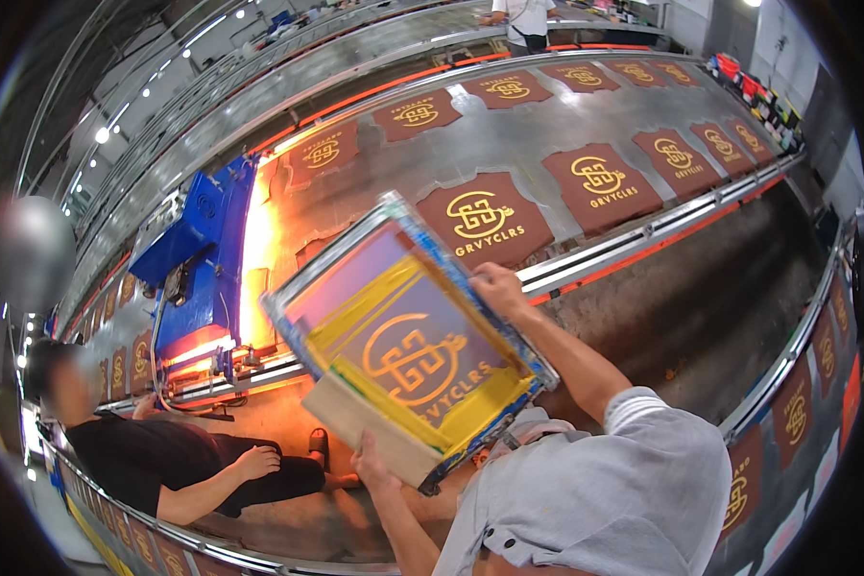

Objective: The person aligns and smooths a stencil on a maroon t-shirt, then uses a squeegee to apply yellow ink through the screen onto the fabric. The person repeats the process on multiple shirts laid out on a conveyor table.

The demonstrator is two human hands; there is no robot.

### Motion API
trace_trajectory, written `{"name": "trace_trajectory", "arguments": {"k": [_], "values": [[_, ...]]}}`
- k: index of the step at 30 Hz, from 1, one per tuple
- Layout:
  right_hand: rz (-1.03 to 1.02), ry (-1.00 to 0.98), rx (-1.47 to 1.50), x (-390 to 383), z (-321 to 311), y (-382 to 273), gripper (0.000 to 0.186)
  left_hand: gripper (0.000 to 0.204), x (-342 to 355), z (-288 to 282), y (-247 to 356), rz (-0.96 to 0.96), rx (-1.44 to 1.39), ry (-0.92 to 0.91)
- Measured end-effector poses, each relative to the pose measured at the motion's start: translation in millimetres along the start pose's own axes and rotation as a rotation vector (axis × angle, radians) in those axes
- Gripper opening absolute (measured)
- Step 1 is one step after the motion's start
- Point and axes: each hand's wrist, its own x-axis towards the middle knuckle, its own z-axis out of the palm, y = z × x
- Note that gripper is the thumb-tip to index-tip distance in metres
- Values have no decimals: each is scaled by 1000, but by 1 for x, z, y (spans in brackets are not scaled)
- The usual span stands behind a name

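A screen-printing frame (420, 338) is held up tilted before my body, its mesh edged with yellow tape and its rim with blue tape. A looping design and lettering show in the mesh. My right hand (497, 290) is closed on the frame's right edge. My left hand (374, 465) grips the lower left side, where a flat beige board (374, 432) lies against the frame; my fingertips are partly hidden there. Beyond the frame, brown shirt-shaped fabric pieces (485, 219) with yellow prints lie in rows on a long grey printing table (403, 178).
To the left, a blue heater (202, 259) with a glowing orange edge spans the table. A co-worker in black (154, 456) is beside it. Another person (528, 21) stands beyond the far rail. Behind me on the right runs a second table with printed brown pieces (795, 413).
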Motion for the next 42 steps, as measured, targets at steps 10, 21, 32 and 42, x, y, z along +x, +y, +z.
{"name": "trace_trajectory", "arguments": {"k": [10,21,32,42], "values": [[-102,-292,-71,23,101,-40,36,63,-32,-33,-4,84,-93,238],[-87,-492,-108,47,105,-41,32,74,-38,-5,-19,-48,-160,291],[-81,-617,-21,59,94,-51,32,71,-52,10,-25,-55,-79,381],[-25,-515,-7,61,67,-53,31,57,-55,42,4,-48,219,380]]}}
